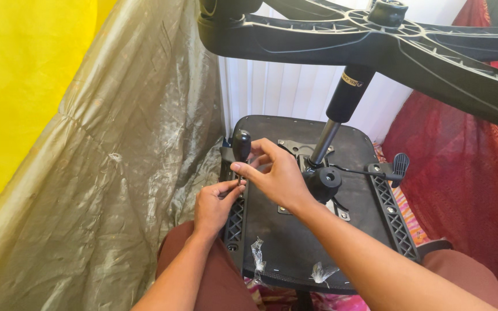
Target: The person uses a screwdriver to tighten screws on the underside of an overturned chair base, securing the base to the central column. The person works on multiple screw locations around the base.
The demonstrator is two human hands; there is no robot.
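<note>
I am holding the screwdriver upright in my right hand at the seat's nine o'clock edge, while my left hand is pinching its tip to keep it steady on the bracket.

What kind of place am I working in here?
Probably a home room or makeshift workspace, not a workshop. An upturned office chair seat rests on the person's lap, with a crinkled plastic sheet on the left, red patterned cloth on the right and a white curtain behind.
</note>
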